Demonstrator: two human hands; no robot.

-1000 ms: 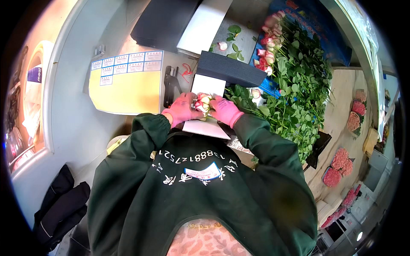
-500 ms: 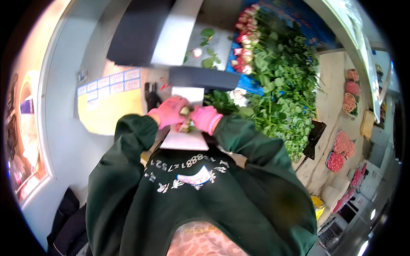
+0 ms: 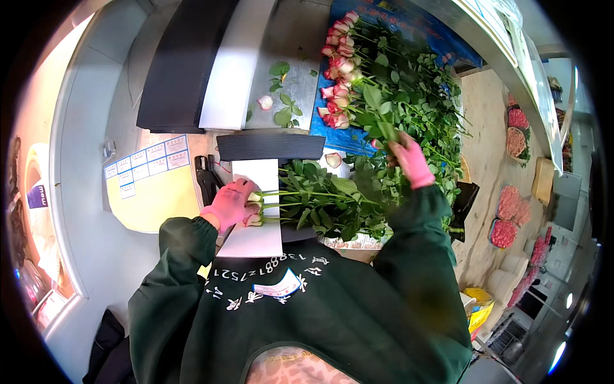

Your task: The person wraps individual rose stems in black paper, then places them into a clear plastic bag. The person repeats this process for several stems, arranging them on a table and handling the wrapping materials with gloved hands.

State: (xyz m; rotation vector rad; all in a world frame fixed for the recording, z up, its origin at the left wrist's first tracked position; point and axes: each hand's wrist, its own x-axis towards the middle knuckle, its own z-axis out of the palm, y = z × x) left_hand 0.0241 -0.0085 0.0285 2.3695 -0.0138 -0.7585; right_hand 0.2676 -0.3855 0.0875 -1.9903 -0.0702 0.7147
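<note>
Gry bench [image 3: 284,41] | roses [image 3: 343,65] on blu sheet [image 3: 345,142] | pnk bunches [image 3: 504,234] on wd surf [image 3: 483,121]

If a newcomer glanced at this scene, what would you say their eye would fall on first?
Probably the big heap of leafy roses right of centre, its pink-and-white blooms lined up along the left side. Next, perhaps, the pink-gloved hands: the left hand at rose heads over a white board, the right hand among the heap's greenery. The yellow sheet at left also stands out.
</note>
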